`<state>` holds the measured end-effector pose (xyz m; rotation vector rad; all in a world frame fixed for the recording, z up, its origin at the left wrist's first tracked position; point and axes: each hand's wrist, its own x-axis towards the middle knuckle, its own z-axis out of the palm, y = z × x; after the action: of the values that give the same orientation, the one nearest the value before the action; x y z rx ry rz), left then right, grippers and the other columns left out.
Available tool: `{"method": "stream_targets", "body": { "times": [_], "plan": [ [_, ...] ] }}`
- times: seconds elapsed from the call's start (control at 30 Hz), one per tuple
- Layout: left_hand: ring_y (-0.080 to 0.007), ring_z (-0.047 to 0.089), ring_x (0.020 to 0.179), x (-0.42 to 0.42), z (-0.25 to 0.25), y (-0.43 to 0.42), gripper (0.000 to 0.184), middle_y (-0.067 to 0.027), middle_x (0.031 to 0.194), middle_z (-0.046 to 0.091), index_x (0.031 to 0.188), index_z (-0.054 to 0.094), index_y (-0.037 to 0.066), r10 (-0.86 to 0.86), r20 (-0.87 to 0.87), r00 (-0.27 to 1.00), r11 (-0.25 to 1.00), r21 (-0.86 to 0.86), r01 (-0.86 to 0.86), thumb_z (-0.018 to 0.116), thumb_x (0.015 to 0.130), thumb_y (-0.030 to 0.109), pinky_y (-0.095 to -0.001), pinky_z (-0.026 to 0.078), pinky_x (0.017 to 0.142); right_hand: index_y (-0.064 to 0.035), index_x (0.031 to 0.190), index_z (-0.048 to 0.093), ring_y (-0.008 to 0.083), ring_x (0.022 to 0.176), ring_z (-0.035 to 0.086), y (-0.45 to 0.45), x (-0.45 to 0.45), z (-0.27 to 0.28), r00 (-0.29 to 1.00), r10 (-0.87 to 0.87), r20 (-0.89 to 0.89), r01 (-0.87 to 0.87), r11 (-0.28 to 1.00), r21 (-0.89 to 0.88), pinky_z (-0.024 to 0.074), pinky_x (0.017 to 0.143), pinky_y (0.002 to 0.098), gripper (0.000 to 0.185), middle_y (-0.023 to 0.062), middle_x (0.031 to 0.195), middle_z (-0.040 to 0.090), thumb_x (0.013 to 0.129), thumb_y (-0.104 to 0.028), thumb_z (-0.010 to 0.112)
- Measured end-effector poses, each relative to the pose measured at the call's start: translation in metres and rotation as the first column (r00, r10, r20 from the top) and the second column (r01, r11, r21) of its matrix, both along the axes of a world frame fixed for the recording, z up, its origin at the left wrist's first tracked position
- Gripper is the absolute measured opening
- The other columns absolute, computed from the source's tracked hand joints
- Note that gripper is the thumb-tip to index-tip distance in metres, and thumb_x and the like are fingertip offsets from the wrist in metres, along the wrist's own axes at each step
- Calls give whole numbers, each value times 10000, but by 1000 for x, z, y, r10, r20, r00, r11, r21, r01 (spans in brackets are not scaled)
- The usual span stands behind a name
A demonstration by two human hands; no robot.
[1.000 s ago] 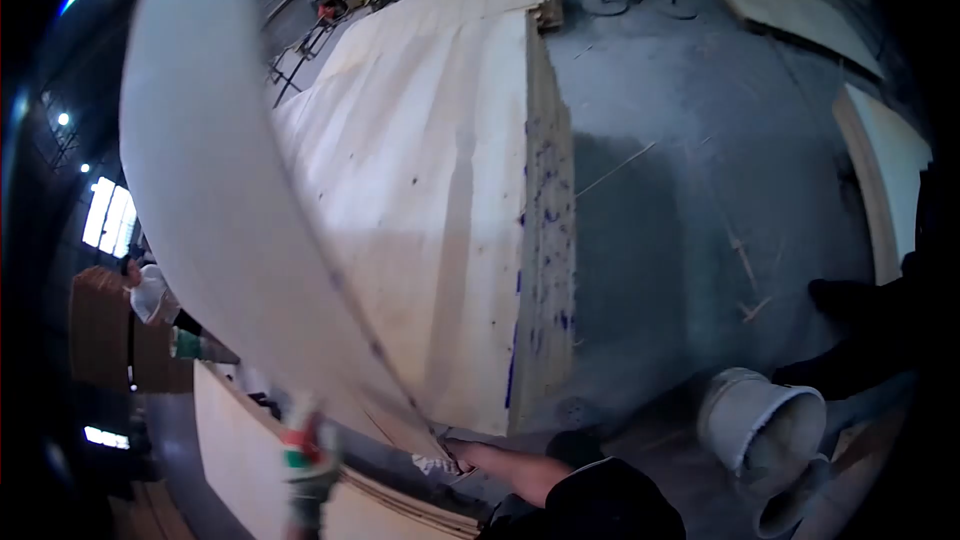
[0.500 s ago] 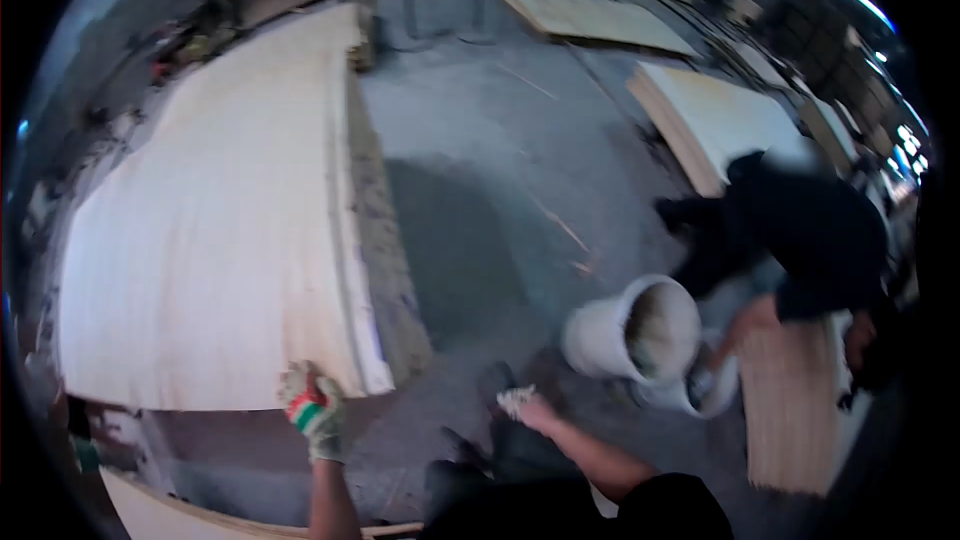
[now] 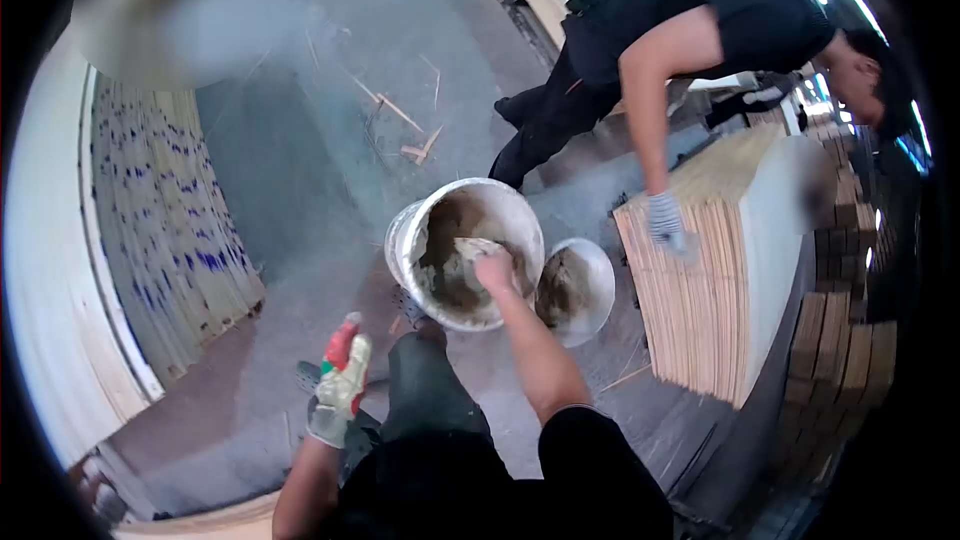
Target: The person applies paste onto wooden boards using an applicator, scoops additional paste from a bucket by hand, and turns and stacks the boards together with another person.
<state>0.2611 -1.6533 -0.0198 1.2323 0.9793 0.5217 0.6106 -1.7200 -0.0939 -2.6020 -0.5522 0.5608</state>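
Note:
My left hand, in a pale glove with red and green parts, is raised over the floor left of my knee. Its fingers are stretched out and hold nothing. My right hand reaches inside a large white bucket in front of my knees. The fingers are closed around something pale and smeared that I cannot make out. Greyish-brown paste coats the inside of the bucket. A smaller white bucket with similar paste stands against its right side.
Stacked veneer sheets with blue-marked edges stand at left. A co-worker in dark clothes bends over another sheet stack at right, a gloved hand on it. Wood scraps litter the floor. Timber blocks stand far right.
My view has swung right and down. My left hand has come off the sheet stack's edge. My right hand has moved into the large bucket. The co-worker's hand has left the small bucket for the stack.

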Motion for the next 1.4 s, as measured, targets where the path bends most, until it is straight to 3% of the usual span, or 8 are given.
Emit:
{"method": "stream_targets", "body": {
  "times": [0.27,0.47,0.53,0.67,1.0,1.1,1.17,1.4],
  "plan": [
    [-143,508,1257,113,-22,-70,494,-33,1429,505,1461,437,50,663,191,724,509,-824,-248,594,1000,131,-283,392,1057,-65,1099,705,371,1093,641,70,-3,-194,901,390,-187,-421,891,-171,508,942,451,334,200,1150,683,833,-247,615],
    [-173,492,1288,128,-28,-72,480,-90,1411,523,1444,448,25,431,61,900,793,-501,-346,583,1003,159,-301,392,1082,-67,1195,639,341,1043,656,13,4,-249,512,722,-465,-855,378,-354,544,889,452,326,183,1149,667,906,-164,523],
    [-178,504,1276,120,-25,-81,469,-95,1397,537,1430,465,21,375,16,927,864,-369,-343,586,1002,168,-305,397,1071,-44,1243,591,323,1016,657,28,8,-119,316,-185,-931,-27,979,-204,559,880,449,325,176,1139,654,940,-60,475],
    [-222,554,1228,67,5,-122,326,-112,1309,591,1316,573,53,340,-203,918,940,46,-337,552,1012,169,-329,415,1051,-28,1320,514,319,1145,599,-5,50,-59,126,8,-992,-1,1000,8,520,998,513,354,166,1264,581,968,-37,475],
    [-95,552,692,-183,-56,-526,281,4,817,610,1145,643,66,942,-317,105,127,49,-991,607,971,284,-279,452,615,20,1400,468,318,1169,600,-46,-147,139,-100,786,-610,-231,578,783,510,995,486,508,144,1289,598,931,-137,581],
    [-246,588,596,-211,-1,-655,301,-72,651,592,783,651,99,770,-630,104,286,194,-938,605,917,364,-363,457,569,-68,1449,444,235,1003,616,-131,-297,171,-571,705,-420,-147,415,898,508,944,416,594,79,1169,627,893,-114,646],
    [-277,548,555,-232,21,-734,333,-75,549,504,588,537,99,817,-562,-129,426,740,-521,662,846,269,-381,458,542,-86,1457,438,271,1101,620,-194,-390,169,-619,645,-448,-177,441,880,522,957,452,579,100,1255,614,904,-114,610],
    [-246,568,720,-294,295,-865,264,-51,659,518,599,479,123,977,-148,-152,113,969,-218,715,710,159,-396,504,620,-58,1468,403,248,1177,585,-380,-677,201,-700,398,-593,-466,376,801,427,1095,488,593,81,1279,590,905,-34,591]
  ]
}}
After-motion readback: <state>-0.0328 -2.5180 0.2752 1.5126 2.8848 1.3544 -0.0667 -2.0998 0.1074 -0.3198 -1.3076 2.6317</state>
